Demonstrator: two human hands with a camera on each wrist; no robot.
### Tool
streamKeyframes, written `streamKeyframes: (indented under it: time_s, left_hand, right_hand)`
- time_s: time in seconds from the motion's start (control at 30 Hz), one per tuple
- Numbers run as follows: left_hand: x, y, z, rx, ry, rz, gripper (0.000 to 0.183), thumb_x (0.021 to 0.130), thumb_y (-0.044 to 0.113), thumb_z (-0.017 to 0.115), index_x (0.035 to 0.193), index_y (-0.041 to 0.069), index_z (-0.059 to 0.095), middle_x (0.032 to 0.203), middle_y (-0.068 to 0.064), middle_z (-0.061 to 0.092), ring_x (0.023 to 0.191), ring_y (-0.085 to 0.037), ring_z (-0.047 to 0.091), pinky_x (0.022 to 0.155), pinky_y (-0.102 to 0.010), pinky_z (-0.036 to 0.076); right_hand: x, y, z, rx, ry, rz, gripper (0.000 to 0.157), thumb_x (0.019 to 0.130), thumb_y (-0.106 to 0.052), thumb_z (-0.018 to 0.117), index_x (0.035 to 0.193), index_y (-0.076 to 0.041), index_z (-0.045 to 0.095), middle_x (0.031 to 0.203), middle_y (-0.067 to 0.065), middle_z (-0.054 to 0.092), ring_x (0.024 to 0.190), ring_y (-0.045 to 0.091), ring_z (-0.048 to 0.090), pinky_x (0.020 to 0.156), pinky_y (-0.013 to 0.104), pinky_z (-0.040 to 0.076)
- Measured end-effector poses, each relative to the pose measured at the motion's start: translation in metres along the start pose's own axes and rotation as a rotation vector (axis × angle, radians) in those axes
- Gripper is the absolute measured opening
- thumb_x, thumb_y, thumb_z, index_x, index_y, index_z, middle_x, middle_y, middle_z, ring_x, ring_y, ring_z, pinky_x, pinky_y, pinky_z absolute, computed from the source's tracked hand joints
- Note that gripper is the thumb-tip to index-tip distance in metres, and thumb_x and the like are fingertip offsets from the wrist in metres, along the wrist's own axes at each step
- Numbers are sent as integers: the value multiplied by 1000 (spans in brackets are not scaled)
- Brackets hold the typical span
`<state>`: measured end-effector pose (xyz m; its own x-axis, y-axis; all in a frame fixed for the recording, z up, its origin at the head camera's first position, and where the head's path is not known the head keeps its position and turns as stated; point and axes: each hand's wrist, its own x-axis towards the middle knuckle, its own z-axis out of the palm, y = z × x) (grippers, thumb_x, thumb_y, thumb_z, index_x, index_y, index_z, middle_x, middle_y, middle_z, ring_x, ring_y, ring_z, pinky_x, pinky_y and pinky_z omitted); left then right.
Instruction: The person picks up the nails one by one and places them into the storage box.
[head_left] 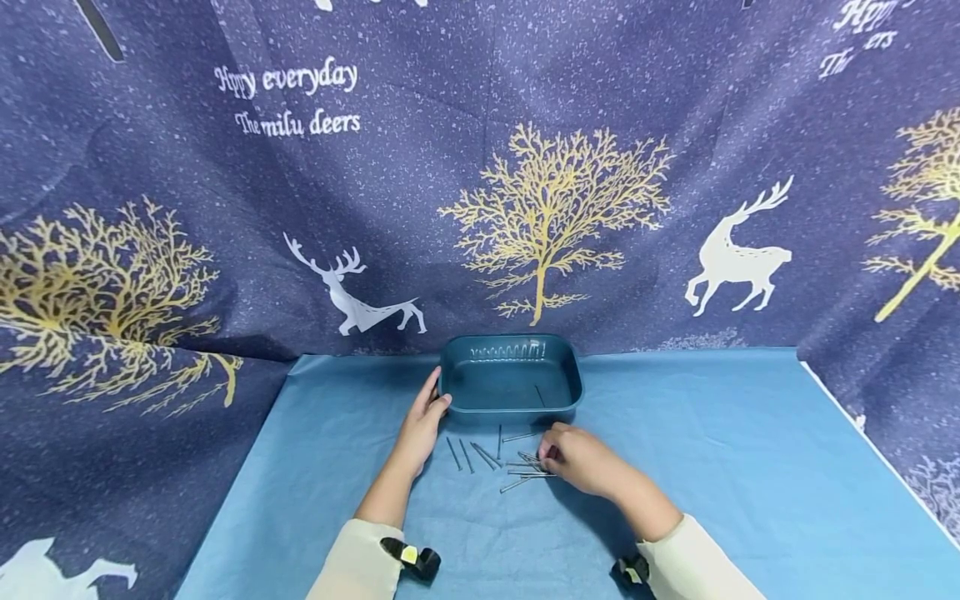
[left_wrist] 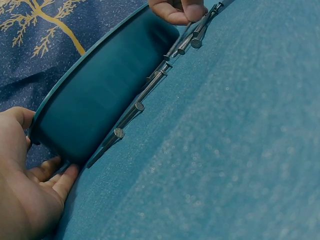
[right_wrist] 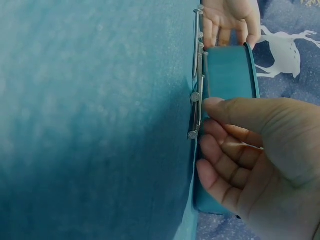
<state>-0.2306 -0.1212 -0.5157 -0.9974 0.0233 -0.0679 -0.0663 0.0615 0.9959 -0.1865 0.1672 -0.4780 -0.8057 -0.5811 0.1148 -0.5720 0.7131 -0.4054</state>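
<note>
A teal rectangular tray [head_left: 510,413] stands at the back of the blue cloth, with one thin nail [head_left: 538,395] lying inside. My left hand [head_left: 422,429] holds the tray's left end, the thumb at the rim and the fingers low against its outer wall, as the left wrist view shows. In front of the tray lie several loose metal nails [head_left: 486,454], some spread apart, others piled towards the right. At this pile my right hand [head_left: 581,458] pinches a nail [right_wrist: 207,75] between thumb and fingertips, its other fingers curled.
Blue cloth [head_left: 712,450] covers the table. Directly behind the tray hangs a dark blue curtain [head_left: 420,208] printed with white deer and golden trees. Black straps with small devices [head_left: 411,558] sit on both sleeves.
</note>
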Motion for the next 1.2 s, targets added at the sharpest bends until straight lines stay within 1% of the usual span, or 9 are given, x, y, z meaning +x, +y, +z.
streamKeyframes:
  time_s: [0.17, 0.4, 0.6, 0.77, 0.83, 1.0, 1.1, 1.2]
  left_hand:
    - [1, 0, -1, 0, -3, 4, 60, 107, 29, 48, 162, 33, 24, 171, -9, 14, 158, -29, 15, 124, -55, 27]
    - [0, 1, -1, -4, 6, -3, 60, 107, 29, 49, 161, 35, 25, 171, -8, 15, 158, -28, 17, 124, -53, 27]
    - [1, 0, -2, -2, -7, -14, 60, 108, 27, 47, 162, 34, 23, 171, -7, 14, 158, -28, 15, 125, -53, 27]
    - [2, 2, -3, 5, -24, -26, 62, 107, 24, 47, 163, 30, 20, 171, -10, 11, 158, -30, 13, 125, -54, 26]
    - [2, 2, -3, 2, -28, -25, 63, 107, 23, 47, 163, 28, 20, 171, -12, 11, 158, -31, 13, 125, -55, 26]
    - [2, 1, -2, -3, -16, -13, 61, 107, 25, 48, 162, 32, 23, 171, -10, 13, 158, -30, 16, 124, -54, 27]
    - [0, 1, -1, 0, -6, -1, 59, 107, 26, 48, 161, 36, 25, 171, -9, 15, 158, -30, 18, 124, -54, 28]
    - [-1, 1, 0, -3, -3, 6, 59, 107, 27, 48, 161, 37, 25, 171, -9, 15, 158, -30, 17, 124, -54, 28]
  right_hand:
    - [1, -1, -1, 21, 17, 10, 12, 91, -6, 70, 86, -17, 67, 84, -7, 55, 76, 3, 51, 68, 23, 49]
    - [2, 1, -3, 31, 82, 1, 12, 91, -9, 72, 87, -17, 65, 84, -8, 54, 76, 4, 48, 68, 23, 47]
    - [6, -1, -8, 68, 161, -1, 10, 92, -10, 72, 89, -16, 64, 87, -8, 55, 78, 4, 48, 69, 22, 48]
    - [9, -4, -12, 99, 231, 17, 8, 94, -12, 71, 92, -15, 64, 89, -7, 55, 77, 5, 48, 68, 21, 48]
    - [10, -5, -13, 111, 274, 19, 7, 94, -11, 72, 93, -14, 65, 89, -6, 56, 77, 6, 50, 67, 22, 49]
    - [14, -3, -14, 116, 362, 37, 6, 94, -10, 71, 94, -13, 66, 89, -4, 57, 77, 9, 51, 67, 23, 49]
    - [16, -1, -14, 125, 392, 65, 6, 95, -12, 70, 93, -14, 65, 90, -3, 57, 78, 13, 52, 68, 24, 47]
    - [19, 1, -15, 135, 429, 98, 6, 96, -12, 69, 93, -14, 64, 90, -2, 57, 79, 16, 55, 69, 25, 47]
